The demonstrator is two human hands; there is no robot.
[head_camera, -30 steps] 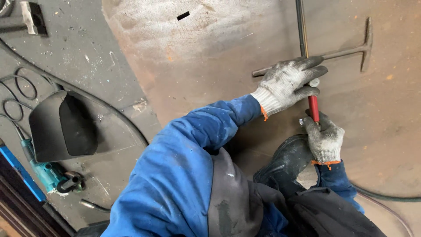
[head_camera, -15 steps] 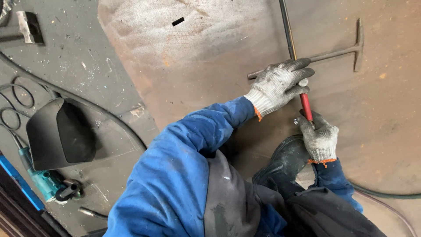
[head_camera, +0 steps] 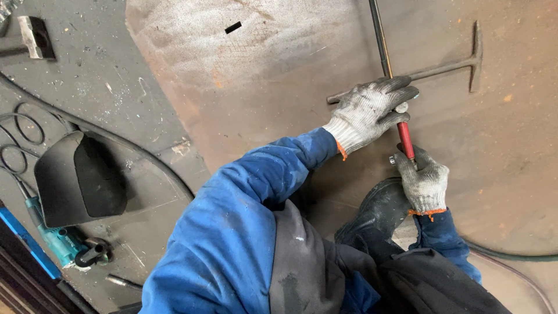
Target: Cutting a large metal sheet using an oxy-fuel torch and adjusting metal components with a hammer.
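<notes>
The grip is held, and very little is changed from a second ago. The left hand (head_camera: 372, 111), in a grey knitted glove, is still laid flat-fingered over the thin dark rod (head_camera: 379, 40), at the spot where it meets the red-handled tool (head_camera: 406, 139). The fingers are curled loosely over the top, pressing rather than clenching. The same fingers are also rested across the shaft of the T-shaped chipping hammer (head_camera: 447, 67), which is left lying on the rusty steel plate (head_camera: 279, 87).

Lower down, the right hand (head_camera: 424, 181) is closed firmly around the bottom end of the red handle, thumb side up, and that hold is unchanged too. The rod is seen running from between the two hands straight up and out of the top edge. What its far end touches cannot be told.

Only the view is shifted: everything is now drawn a little to the left, so the head is moved rather than the hands. The tool is being kept steady on the plate, with no new position taken.

A black boot (head_camera: 378, 212) is tucked just below the right hand. Off the plate, on the grey floor, a dark welding mask (head_camera: 78, 177) is set down, with a teal angle grinder (head_camera: 55, 241) beside it. A hammer head (head_camera: 35, 38) is glimpsed at the top left corner. A hose (head_camera: 511, 256) is trailed across the plate at the lower right.
</notes>
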